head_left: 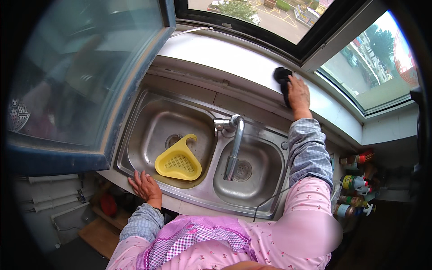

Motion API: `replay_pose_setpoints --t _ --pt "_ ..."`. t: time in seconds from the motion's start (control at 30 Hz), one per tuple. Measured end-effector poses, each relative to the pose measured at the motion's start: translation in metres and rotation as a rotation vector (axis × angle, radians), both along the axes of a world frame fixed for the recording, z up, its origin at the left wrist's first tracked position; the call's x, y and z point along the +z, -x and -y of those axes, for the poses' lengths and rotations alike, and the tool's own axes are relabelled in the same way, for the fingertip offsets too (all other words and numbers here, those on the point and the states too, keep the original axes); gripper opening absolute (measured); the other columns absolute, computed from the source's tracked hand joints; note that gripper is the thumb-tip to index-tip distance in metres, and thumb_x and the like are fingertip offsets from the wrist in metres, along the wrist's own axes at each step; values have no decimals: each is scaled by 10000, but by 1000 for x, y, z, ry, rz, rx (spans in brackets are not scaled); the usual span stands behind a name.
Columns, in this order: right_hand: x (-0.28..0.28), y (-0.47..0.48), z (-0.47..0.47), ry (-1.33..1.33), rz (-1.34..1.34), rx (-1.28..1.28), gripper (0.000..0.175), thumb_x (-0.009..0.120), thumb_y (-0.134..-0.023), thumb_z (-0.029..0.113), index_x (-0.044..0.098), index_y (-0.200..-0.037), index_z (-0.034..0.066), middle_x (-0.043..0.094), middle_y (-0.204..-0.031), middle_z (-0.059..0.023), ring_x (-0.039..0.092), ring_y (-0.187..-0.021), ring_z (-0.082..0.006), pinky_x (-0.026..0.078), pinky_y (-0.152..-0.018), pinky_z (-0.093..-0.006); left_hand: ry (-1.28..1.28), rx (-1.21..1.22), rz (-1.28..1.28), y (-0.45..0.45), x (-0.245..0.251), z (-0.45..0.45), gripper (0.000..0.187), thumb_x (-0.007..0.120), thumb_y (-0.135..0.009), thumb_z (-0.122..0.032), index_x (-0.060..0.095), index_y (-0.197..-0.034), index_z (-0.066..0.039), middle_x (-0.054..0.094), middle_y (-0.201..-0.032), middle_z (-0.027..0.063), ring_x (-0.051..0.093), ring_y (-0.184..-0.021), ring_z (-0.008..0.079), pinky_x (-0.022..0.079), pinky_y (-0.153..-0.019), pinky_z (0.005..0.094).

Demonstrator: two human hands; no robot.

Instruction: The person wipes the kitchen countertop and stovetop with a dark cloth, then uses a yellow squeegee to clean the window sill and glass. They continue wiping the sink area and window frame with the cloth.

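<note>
My right hand [299,93] reaches over the sink's far right corner and presses a crumpled black cloth [282,78] onto the white windowsill [216,54]. On the near left edge of the stainless steel double sink [206,189] rests my left hand [145,187], fingers spread and holding nothing. A yellow plastic drain basket [179,163] with a hooked tip and a perforated floor lies in the left bowl, partly over the drain. The chrome faucet [238,135] stands between the bowls, its spout over the right bowl.
An open window sash [111,135] juts in on the left, beside the sink. Several bottles [354,184] stand at the right, some with pumps or handles. White pipes [54,179] and a wooden board [101,236] are at lower left. A thin dark cord [270,199] crosses the sink's right side.
</note>
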State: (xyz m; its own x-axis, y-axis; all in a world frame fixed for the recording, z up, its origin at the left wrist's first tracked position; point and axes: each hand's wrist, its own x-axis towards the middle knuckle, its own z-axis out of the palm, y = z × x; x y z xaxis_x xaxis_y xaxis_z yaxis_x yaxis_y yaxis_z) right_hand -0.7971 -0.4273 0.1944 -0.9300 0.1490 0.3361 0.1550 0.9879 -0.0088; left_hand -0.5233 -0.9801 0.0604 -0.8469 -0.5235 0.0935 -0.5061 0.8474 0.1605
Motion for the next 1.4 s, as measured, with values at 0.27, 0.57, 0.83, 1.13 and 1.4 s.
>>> replay_pose_setpoints --t 0.27,0.57,0.83,1.13,1.4 --pt "-9 -28 12 75 -12 -9 367 484 -970 283 564 -1295 133 517 -1385 -63 409 -1336 -277 279 -1122 -454 9 2 17 -1 -3 0 329 419 -970 -297 617 -1187 -151 410 -1446 31 223 -1390 385 212 -1118 487" --pt "3 -17 7 66 -30 -49 373 442 -988 323 540 -1323 192 493 -1411 -10 376 -1361 -254 236 -1132 -481 38 -42 5 -1 -2 3 324 430 -965 -291 612 -1188 -140 414 -1439 49 227 -1380 404 207 -1120 493" --pt "12 -18 10 12 49 -177 369 445 -986 317 547 -1322 200 484 -1418 24 361 -1373 -233 209 -1144 -481 -10 -20 15 0 2 0 321 434 -964 -285 607 -1194 -141 400 -1447 50 223 -1382 406 213 -1111 499" --pt "8 -37 9 -6 98 -142 382 428 -991 313 540 -1325 167 477 -1421 0 365 -1369 -225 205 -1145 -470 -16 -23 26 0 4 0 332 420 -968 -298 606 -1198 -147 390 -1455 42 205 -1390 400 199 -1117 502" --pt "12 -38 15 16 96 -151 369 429 -988 299 566 -1287 133 498 -1398 -24 384 -1355 -221 230 -1138 -458 8 -20 43 0 0 2 325 424 -966 -290 608 -1193 -147 392 -1450 47 221 -1378 405 207 -1115 504"
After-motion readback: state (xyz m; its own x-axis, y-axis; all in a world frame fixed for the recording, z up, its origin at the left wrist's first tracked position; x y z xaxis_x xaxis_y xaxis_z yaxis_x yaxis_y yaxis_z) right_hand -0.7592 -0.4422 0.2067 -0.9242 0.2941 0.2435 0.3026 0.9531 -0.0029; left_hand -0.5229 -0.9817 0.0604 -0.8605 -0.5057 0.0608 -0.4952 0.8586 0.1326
